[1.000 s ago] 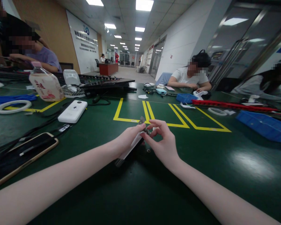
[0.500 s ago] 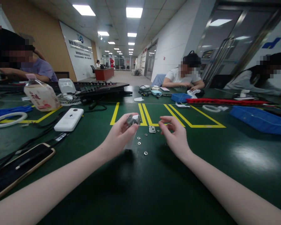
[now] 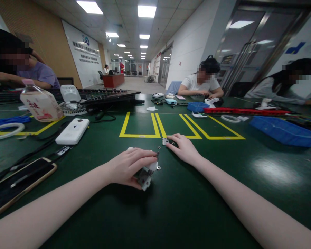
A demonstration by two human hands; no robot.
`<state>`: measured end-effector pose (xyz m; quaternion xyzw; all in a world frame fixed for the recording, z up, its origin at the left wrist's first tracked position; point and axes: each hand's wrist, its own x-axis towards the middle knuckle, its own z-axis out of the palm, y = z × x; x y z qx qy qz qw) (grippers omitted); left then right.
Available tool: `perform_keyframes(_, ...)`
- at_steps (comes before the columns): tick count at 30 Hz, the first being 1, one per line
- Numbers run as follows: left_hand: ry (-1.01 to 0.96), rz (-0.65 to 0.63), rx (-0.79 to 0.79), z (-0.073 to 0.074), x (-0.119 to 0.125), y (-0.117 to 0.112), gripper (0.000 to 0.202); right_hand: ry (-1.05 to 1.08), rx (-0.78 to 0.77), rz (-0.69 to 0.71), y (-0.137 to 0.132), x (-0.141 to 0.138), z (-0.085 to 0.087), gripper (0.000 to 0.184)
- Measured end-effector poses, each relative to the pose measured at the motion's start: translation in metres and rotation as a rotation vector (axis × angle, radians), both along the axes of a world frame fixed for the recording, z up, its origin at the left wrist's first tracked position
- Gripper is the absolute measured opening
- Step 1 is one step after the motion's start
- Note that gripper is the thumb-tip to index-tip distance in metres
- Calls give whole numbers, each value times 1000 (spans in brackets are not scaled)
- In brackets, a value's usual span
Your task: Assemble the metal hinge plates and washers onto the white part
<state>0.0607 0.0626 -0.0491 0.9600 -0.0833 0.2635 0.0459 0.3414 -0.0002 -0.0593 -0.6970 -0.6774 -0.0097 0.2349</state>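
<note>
My left hand (image 3: 131, 165) rests low on the green table (image 3: 171, 207), its fingers closed round a small white and grey metal part (image 3: 145, 176) that pokes out below the palm. My right hand (image 3: 183, 149) lies further out on the table with its fingertips on a small metal plate (image 3: 165, 141). What the right fingers grip, if anything, is hidden. A tiny washer (image 3: 158, 168) lies on the table between the two hands.
A phone (image 3: 18, 181), a white power bank (image 3: 72, 131), cables, a bottle (image 3: 40, 103) and a tape ring (image 3: 5, 130) sit at left. Yellow floor-tape boxes (image 3: 155, 129) lie ahead, blue trays (image 3: 285, 131) at right. Other people sit around the table.
My left hand has come down from chest height to the table with the part. My right hand has moved away from it and reached forward onto the metal plate.
</note>
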Motion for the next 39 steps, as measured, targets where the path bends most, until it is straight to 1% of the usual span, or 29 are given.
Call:
perform_keyframes(2,49,-23,50,-1,2,-1,73,12,-5,23,3,-2,0,28)
perform_keyframes(4,70,-34,62,-2,3,-2,75,33,2,34,5,-2,-1,23)
perform_keyframes(9,31,9,12,-3,5,-4,73,100,38,52,6,1,-4,17)
perform_keyframes(12,57,18,17,-4,6,-5,75,132,56,66,6,3,-7,17)
perform_keyframes(15,99,33,37,-6,6,-5,78,152,70,74,4,3,-6,25)
perform_keyframes(18,97,34,51,-6,6,-6,77,152,81,82,1,0,-2,20)
perform_keyframes(21,90,30,62,-5,7,-6,76,154,105,43,-2,-2,1,18)
perform_keyframes(24,100,24,70,-4,7,-7,74,198,145,-41,-2,-1,1,20)
perform_keyframes(28,107,28,67,-5,7,-7,73,329,209,-124,-2,4,0,29)
perform_keyframes(32,106,25,59,-6,7,-6,73,503,237,-109,-2,3,3,33)
perform_keyframes(35,112,21,61,-5,7,-6,71,654,209,-79,-2,-3,3,34)
perform_keyframes(39,115,13,97,-2,8,-7,71,897,136,-44,-4,-20,4,38)
